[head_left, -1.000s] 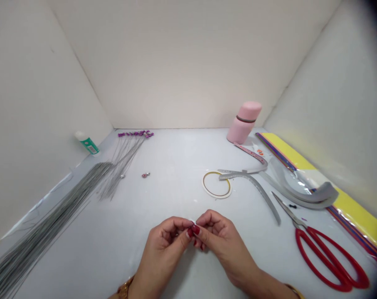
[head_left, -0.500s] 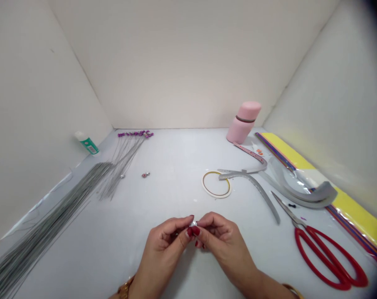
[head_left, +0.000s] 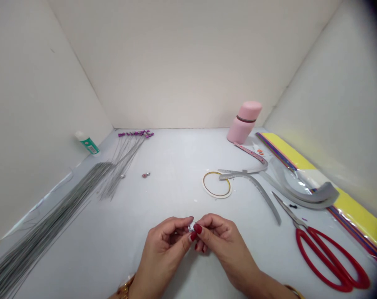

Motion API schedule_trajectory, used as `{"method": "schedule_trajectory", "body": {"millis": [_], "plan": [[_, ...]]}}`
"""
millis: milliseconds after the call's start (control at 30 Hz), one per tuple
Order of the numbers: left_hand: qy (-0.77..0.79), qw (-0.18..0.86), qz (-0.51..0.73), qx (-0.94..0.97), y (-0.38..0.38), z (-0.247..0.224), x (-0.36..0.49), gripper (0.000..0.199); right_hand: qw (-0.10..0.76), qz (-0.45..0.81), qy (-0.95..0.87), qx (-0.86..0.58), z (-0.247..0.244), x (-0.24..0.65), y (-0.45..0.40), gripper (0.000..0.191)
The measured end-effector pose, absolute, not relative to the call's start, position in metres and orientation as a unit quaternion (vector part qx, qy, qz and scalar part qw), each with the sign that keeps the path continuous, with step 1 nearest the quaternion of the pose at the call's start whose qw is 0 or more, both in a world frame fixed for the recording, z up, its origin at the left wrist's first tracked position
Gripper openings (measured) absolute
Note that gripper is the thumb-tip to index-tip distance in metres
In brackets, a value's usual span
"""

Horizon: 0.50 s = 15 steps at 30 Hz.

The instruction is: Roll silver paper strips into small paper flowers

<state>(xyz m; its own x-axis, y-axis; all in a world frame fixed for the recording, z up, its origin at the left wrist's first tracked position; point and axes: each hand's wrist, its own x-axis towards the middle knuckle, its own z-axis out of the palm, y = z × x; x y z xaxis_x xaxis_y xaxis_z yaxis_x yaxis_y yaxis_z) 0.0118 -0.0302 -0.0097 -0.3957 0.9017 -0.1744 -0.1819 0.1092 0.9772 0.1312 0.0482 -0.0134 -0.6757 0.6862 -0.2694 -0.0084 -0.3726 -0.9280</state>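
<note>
**A silvery piece (head_left: 191, 226) pinched at the fingertips of two hands**

Pale walls close in the workspace on the left, the right and the far side (head_left: 176, 66). They meet a smooth, whitish surface (head_left: 169, 153) with a faint sheen.

A long bundle of grey wires (head_left: 54, 224) runs along the left, and a plastic-wrapped yellow packet (head_left: 350, 207) lies along the right. Near right are red-handled scissors (head_left: 301, 224), points facing far.

At the near middle, the left hand (head_left: 163, 245) has its thumb and forefinger brought together on the piece's left side; the right hand (head_left: 222, 245) pinches its right side likewise, with the other fingers curled under.

Smaller things follow: a pink bottle (head_left: 244, 120) far right, purple-tipped stems (head_left: 144, 133) far left, a green-and-white tube (head_left: 89, 144) left of them, and a thin white ring (head_left: 218, 197) with a grey strip's end over it.

Smallest of all, the silvery piece is held above the surface, partly hidden by fingers. It looks foil-like: probably very light, soft, easily creased and perhaps a little slippery. Opposite edges, taken lightly between thumb and fingertip, seem the best hold; a hard squeeze could flatten it.
</note>
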Motion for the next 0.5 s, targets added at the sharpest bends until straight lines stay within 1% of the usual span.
{"method": "schedule_trajectory", "body": {"millis": [100,233,500], "plan": [[0.601,0.441,0.587,0.315,-0.0305,-0.0103,0.0106,0.016,0.228,0.759,-0.518,-0.323,-0.0142,0.1319,0.0484,0.022],[0.583,0.454,0.589,0.329,-0.0304,-0.0101,0.0102,0.015,0.225,0.756,-0.522,-0.324,-0.0155,0.1326,0.0486,0.019],[0.566,0.429,0.610,0.351,-0.0292,-0.0053,0.0092,0.010,0.240,0.759,-0.509,-0.326,-0.0161,0.1308,0.0476,0.017]]}}
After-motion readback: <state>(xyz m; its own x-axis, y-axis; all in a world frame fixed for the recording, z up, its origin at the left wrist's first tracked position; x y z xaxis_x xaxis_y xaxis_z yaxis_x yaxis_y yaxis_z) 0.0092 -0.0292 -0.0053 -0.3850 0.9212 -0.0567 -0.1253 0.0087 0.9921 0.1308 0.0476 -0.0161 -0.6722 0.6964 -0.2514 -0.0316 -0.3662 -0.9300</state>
